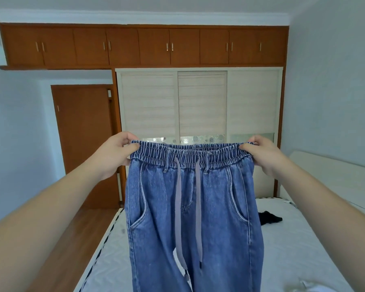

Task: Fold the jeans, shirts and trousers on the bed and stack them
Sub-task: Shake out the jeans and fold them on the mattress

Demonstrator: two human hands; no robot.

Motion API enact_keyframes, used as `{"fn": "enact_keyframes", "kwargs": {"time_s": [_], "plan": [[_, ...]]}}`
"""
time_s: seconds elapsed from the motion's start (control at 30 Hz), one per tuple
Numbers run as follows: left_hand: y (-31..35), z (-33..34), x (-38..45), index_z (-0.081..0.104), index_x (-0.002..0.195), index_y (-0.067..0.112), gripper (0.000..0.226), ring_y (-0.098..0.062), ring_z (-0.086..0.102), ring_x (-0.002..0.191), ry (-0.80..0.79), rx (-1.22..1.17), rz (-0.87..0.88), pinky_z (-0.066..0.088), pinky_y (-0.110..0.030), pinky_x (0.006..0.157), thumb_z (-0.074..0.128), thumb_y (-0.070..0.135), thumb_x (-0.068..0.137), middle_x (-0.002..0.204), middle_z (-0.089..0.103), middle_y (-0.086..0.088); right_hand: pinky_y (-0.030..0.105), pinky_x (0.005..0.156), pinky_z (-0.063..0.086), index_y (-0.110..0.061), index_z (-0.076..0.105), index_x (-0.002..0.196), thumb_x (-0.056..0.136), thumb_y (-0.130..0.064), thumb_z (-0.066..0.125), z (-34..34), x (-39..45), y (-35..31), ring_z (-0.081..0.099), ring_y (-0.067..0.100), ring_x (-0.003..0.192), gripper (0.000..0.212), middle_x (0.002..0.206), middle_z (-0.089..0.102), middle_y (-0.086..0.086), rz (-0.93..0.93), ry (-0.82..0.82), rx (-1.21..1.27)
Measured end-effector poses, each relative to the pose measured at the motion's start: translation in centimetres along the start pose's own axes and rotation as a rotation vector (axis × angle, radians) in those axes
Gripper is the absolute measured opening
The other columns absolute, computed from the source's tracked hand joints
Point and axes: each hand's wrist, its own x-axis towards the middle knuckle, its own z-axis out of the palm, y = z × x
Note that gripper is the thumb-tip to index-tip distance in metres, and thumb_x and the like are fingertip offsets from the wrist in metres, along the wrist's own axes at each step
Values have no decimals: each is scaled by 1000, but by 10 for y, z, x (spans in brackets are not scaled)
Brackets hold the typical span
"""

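A pair of blue jeans (pixel 211 207) with an elastic waistband and a grey drawstring hangs in the air in front of me, front side facing me, legs dropping out of the bottom of the frame. My left hand (pixel 114 154) pinches the left end of the waistband. My right hand (pixel 263 154) pinches the right end. The waistband is stretched level between them, above the white bed (pixel 293 249). A small dark garment (pixel 269 217) lies on the bed at the right, partly hidden by the jeans.
A white headboard (pixel 335 182) runs along the bed's right side. A bit of white cloth (pixel 310 286) shows at the bottom right. Wooden floor (pixel 72 239) lies left of the bed. A wardrobe with sliding doors (pixel 200 106) and a brown door (pixel 82 133) stand ahead.
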Motion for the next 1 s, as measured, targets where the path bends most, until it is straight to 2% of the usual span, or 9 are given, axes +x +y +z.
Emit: {"fn": "enact_keyframes", "kwargs": {"time_s": [0.1,0.17,0.23,0.37,0.53,0.67,0.77,0.9,1.0], "plan": [[3,4,-5,62,99,8,8,-17,65,81,47,-139,-71,56,-27,64,55,12,96,96,67,-11,28,57,44,-15,49,80,90,-9,61,23,-9,4,55,16,62,17,73,57,6,68,6,54],[4,9,-9,61,98,7,8,-17,64,79,96,-187,-127,57,-29,65,55,9,94,96,64,-13,29,57,49,-14,51,82,89,-9,62,38,-15,7,59,15,59,14,72,60,5,107,-4,80],[4,14,-13,60,97,5,7,-18,64,76,131,-233,-168,58,-28,62,56,7,92,92,64,-14,25,50,52,-13,52,84,88,-8,62,53,-21,9,63,11,52,12,71,62,5,132,-18,101],[2,25,-22,61,99,3,10,-14,63,69,225,-273,-172,51,-21,50,56,5,90,91,63,-11,19,45,49,-10,53,87,87,-7,64,80,-33,7,65,7,48,12,73,63,8,145,-36,168],[0,36,-31,60,101,12,10,-11,63,73,205,-101,-39,52,-18,51,60,8,92,93,60,-5,24,55,55,-10,55,89,88,-9,67,110,-53,-2,69,14,61,13,82,66,9,66,-77,162],[4,51,-34,63,102,17,9,-22,68,79,175,55,94,60,-34,65,63,16,93,94,62,-4,23,58,55,-10,59,97,88,-17,72,131,-67,-12,70,12,68,18,94,69,9,-35,-107,130],[12,66,-34,65,101,20,8,-21,69,80,177,123,167,59,-44,76,64,20,93,91,62,0,33,65,61,-13,61,96,87,-21,74,141,-72,-19,71,19,77,18,94,69,10,-102,-99,141],[20,88,-31,66,101,23,9,-20,68,78,224,146,231,57,-39,75,65,19,93,90,63,1,49,78,58,-23,61,90,87,-31,73,141,-68,-19,69,27,85,15,94,66,6,-214,-16,75],[22,100,-26,66,103,25,11,-19,67,79,228,192,254,56,-34,74,65,21,92,92,63,0,51,86,55,-29,63,92,90,-34,67,136,-61,-10,66,20,93,7,95,66,-1,-255,-12,88]]}}
